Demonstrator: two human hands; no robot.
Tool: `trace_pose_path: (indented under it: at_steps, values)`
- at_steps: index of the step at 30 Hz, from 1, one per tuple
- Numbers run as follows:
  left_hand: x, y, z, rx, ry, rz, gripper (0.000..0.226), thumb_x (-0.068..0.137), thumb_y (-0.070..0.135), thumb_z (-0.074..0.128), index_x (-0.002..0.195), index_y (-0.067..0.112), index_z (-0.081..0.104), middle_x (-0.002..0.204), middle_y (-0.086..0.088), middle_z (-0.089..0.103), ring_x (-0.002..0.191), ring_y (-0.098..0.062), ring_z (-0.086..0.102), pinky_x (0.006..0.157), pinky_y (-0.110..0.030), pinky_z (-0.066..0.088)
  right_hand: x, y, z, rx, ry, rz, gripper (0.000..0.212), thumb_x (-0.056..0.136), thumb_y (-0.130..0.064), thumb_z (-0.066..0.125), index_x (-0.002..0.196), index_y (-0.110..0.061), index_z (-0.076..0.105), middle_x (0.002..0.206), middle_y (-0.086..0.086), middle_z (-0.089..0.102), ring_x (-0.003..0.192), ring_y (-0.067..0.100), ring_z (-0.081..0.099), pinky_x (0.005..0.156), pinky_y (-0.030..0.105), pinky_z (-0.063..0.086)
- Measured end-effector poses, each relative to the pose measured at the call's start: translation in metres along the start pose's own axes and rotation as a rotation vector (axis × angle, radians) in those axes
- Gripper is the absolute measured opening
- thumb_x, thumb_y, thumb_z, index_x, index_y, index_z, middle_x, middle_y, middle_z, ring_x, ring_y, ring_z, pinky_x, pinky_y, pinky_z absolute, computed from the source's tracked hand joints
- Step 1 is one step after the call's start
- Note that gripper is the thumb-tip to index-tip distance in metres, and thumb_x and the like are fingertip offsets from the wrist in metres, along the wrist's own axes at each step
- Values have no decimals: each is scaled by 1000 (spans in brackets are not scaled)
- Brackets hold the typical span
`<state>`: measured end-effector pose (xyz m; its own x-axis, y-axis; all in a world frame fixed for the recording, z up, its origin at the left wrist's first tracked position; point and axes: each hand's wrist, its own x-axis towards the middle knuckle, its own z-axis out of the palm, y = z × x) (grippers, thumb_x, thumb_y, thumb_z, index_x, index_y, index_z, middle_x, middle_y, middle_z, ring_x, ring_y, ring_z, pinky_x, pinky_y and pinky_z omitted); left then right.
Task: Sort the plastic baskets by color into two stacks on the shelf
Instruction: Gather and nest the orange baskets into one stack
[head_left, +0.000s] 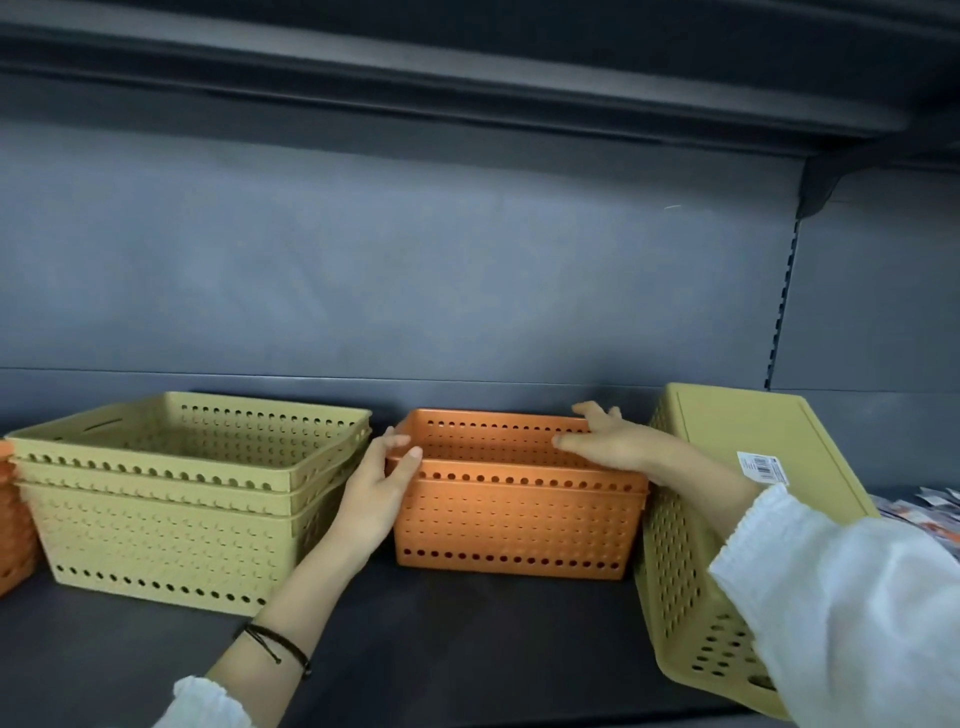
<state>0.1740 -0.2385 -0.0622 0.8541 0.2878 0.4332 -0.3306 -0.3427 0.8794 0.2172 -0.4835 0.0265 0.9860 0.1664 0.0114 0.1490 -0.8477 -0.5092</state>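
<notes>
On the shelf, middle: your 2 hands bracket the orange basket stack (514, 499), which stands upright between the 2 tan groups.
Left hand (376, 491): fingers curled over the stack's left rim, thumb on the near edge, gripping it, probably to steady or square the nested baskets.
Right hand (605, 439): fingers spread flat over the far right rim, resting on it, not closed; likely pressing the top basket down to seat it.
Orange stack look: 2 rims show, so at least 2 nested; perforated walls, rows of round holes.
Tan basket stack (176, 499), left: 3 rims nested, upright, just beside your left hand.
Tipped tan basket (727, 467), right: on its side, barcode label (759, 466) on its base, not yet stacked.
Orange basket at far left edge (13, 525): mostly cut off, apart from the middle stack.
</notes>
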Motion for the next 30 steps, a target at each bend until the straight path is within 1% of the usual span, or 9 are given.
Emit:
trace_pose_path:
  at_steps: [4, 7, 9, 12, 14, 16, 22, 27, 30]
  values:
    - [-10, -6, -6, 18, 19, 46, 12, 92, 33, 56, 98, 22, 56, 145, -3, 44, 138, -17, 34, 106, -29, 26, -25, -13, 4, 48, 93, -73, 68, 91, -53, 46, 151, -32, 19, 163, 4, -2, 148, 32, -6, 116, 53, 7]
    - [-22, -8, -6, 28, 30, 69, 18, 88, 38, 60, 86, 26, 46, 107, -4, 57, 111, -24, 52, 92, -37, 42, -48, -14, 20, 129, 224, -131, 64, 92, -53, 45, 149, -33, 24, 163, 1, -1, 148, 28, -12, 118, 53, 2]
    - [-32, -5, -5, 23, 14, 92, 21, 87, 38, 62, 84, 30, 42, 100, -4, 55, 104, -25, 54, 90, -42, 46, -60, -9, 41, 196, 312, -150, 63, 92, -52, 45, 148, -32, 26, 163, 1, -4, 148, 27, -14, 118, 50, 0]
    - [-49, 3, -1, 45, 55, 145, 20, 87, 35, 63, 84, 30, 43, 116, -8, 53, 126, -29, 42, 105, -51, 35, -70, 0, 77, 330, 313, -157, 65, 92, -52, 46, 149, -34, 22, 162, -1, -14, 147, 26, -17, 118, 49, 0]
    - [-61, 9, 5, 130, 58, 203, 19, 87, 46, 57, 83, 32, 44, 140, -10, 44, 146, -27, 12, 117, -51, 10, -72, 3, 93, 465, 243, -162, 67, 92, -54, 45, 150, -39, 16, 161, -2, -18, 148, 26, -11, 118, 49, 5]
    - [-76, 16, 12, 239, 6, 247, 26, 83, 62, 40, 83, 37, 46, 156, -6, 27, 148, -19, -8, 117, -48, -5, -73, 4, 102, 593, 215, -180, 67, 92, -54, 43, 150, -42, 10, 160, -2, -21, 149, 23, -7, 118, 46, 7]
    - [-119, 48, 30, 444, -173, 264, 37, 86, 68, 14, 111, 72, 41, 160, 13, 2, 145, -8, -16, 115, -51, -5, -82, 7, 100, 775, 246, -175, 65, 92, -59, 36, 148, -50, 3, 158, -4, -28, 148, 18, -9, 117, 45, 4]
    - [-120, 51, 21, 313, 75, 253, 49, 82, 68, 27, 131, 61, 32, 154, 9, 24, 141, -16, 15, 105, -37, 14, -91, 10, 94, 884, 243, -178, 62, 95, -40, 46, 149, -45, 16, 160, -6, -19, 148, 12, -6, 115, 38, 6]
    - [-101, 35, 8, 165, 157, 64, 89, 70, 74, 45, 148, 39, 19, 156, -1, 24, 143, -22, 18, 113, -41, 15, -92, 11, 91, 907, 239, -178, 62, 95, -35, 45, 149, -44, 16, 161, -9, -15, 148, 14, -3, 115, 40, 7]
